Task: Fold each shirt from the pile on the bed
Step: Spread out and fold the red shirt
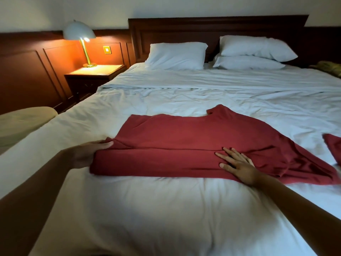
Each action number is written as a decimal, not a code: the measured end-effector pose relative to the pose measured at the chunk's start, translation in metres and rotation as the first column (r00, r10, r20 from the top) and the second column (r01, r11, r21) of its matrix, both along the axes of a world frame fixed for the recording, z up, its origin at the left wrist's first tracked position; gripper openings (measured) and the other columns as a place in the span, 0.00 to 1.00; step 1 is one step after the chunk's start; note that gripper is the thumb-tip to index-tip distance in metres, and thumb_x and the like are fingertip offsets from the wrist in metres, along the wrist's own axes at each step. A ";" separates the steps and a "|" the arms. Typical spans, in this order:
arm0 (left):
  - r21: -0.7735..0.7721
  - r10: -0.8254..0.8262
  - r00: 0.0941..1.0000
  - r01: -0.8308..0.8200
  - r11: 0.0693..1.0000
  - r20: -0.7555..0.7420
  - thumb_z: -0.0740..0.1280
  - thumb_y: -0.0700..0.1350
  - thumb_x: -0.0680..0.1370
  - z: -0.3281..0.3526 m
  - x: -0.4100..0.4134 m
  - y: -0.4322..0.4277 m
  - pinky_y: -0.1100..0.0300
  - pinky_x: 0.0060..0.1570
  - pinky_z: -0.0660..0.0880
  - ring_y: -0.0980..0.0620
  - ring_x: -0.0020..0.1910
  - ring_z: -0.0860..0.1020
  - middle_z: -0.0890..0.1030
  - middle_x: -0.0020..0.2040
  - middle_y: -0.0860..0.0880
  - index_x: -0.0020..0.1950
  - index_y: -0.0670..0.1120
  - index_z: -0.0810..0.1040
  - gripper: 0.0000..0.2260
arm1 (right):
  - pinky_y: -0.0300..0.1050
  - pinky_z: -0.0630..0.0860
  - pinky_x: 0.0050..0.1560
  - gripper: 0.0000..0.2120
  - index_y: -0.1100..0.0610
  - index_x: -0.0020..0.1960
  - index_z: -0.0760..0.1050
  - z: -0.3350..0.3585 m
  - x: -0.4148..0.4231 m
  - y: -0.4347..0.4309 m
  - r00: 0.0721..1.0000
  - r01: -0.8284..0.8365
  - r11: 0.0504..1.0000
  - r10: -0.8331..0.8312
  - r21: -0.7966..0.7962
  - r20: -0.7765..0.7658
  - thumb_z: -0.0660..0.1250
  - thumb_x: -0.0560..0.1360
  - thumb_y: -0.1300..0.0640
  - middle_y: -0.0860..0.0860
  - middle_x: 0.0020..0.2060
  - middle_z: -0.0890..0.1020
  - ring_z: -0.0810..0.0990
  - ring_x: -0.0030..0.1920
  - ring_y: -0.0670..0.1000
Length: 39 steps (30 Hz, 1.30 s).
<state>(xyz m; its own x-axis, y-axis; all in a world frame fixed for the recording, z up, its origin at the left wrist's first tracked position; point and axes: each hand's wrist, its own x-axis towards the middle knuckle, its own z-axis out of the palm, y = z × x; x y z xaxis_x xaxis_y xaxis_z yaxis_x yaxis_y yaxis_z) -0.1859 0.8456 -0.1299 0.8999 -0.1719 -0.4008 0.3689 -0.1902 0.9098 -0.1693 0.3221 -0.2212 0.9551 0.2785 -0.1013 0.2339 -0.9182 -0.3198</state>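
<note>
Left hand (88, 154) is pinching the red shirt (184, 137) at its fold, right hand (238, 165) pressing flat, fingers (223, 157) spread; tugging now is risking bunching the slack side.

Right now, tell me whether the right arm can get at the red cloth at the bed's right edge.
Probably yes. The right grip rests flat on the red shirt, holding nothing; only wrinkled sheet separates that shirt from the red cloth to its right.

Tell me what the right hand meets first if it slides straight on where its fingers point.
More of the red shirt: the right hand lies flat on it, pointing up-left across its body. Beyond that, probably bare sheet.
</note>
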 end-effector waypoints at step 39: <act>0.649 0.057 0.851 -0.440 0.621 0.522 0.74 0.48 0.76 -0.043 -0.035 -0.008 0.48 0.70 0.66 0.39 0.70 0.73 0.74 0.71 0.40 0.72 0.51 0.75 0.25 | 0.51 0.34 0.76 0.44 0.22 0.71 0.42 0.010 -0.017 0.000 0.995 -0.074 0.995 0.068 -0.069 -0.078 0.42 0.57 0.13 0.40 0.78 0.37 0.30 0.76 0.44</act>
